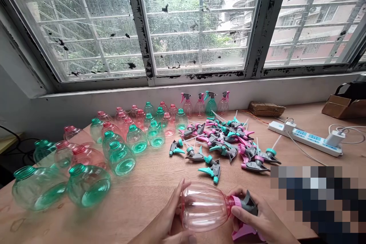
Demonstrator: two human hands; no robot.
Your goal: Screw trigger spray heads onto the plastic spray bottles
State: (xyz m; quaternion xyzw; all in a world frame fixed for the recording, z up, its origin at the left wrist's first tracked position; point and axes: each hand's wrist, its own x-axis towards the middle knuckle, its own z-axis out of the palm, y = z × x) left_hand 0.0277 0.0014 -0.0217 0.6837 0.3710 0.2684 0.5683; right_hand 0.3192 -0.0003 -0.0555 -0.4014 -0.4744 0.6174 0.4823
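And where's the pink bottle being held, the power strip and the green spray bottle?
Pink bottle (pixel 204 206), head view: its clear side.
Power strip (pixel 305 137), head view: its top.
Green spray bottle (pixel 211 107), head view: its body.

I see the clear pink bottle (pixel 204 207) on its side, base to the left, neck to the right. Its rounded, see-through body carries shallow lengthwise ribs with pale streaks of light, and narrows to a deeper pink neck. The spray head (pixel 249 203) sits at that neck, its pink collar (pixel 236 201) in line with the bottle; I cannot tell how tightly it is screwed on. Its dark grey body points right, with a brighter pink part lower down. The left hand (pixel 170 217) cups the base, the right hand (pixel 254 213) wraps the spray head, near the worktop's (pixel 148 194) front edge.
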